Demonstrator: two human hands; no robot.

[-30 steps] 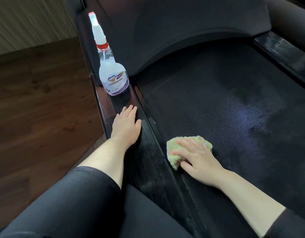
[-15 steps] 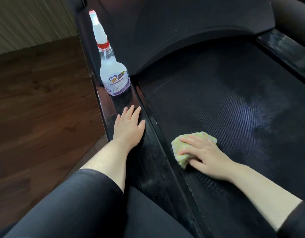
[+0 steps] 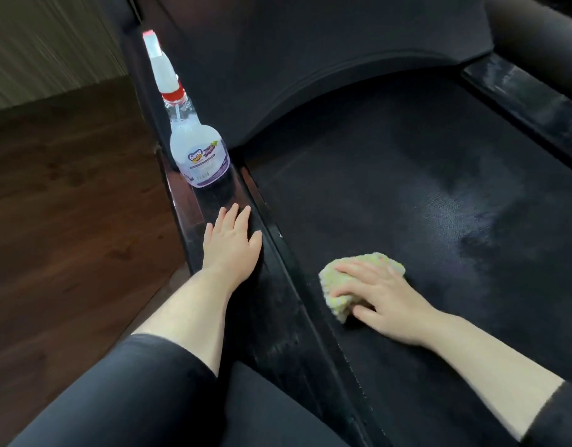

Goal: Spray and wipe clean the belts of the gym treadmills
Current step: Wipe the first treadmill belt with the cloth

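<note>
The black treadmill belt (image 3: 391, 195) fills the right half of the head view, with a pale damp sheen towards its right. A bunched yellow-green cloth (image 3: 334, 290) lies on the belt near its left edge, and my right hand (image 3: 384, 293) presses flat on top of it with fingers spread. My left hand (image 3: 231, 243) rests flat on the glossy black left side rail (image 3: 275, 311), holding nothing. A clear spray bottle (image 3: 197, 153) with a white nozzle and red collar stands upright on that rail just beyond my left fingertips.
The dark motor hood (image 3: 310, 53) rises at the belt's far end. The right side rail (image 3: 529, 101) runs along the upper right. Brown wood floor (image 3: 68, 221) lies left of the treadmill. My black-clothed knee (image 3: 133, 398) sits at the bottom left.
My right hand has slid the cloth to the right across the belt, away from the left rail. My left hand and the spray bottle have stayed in place.
</note>
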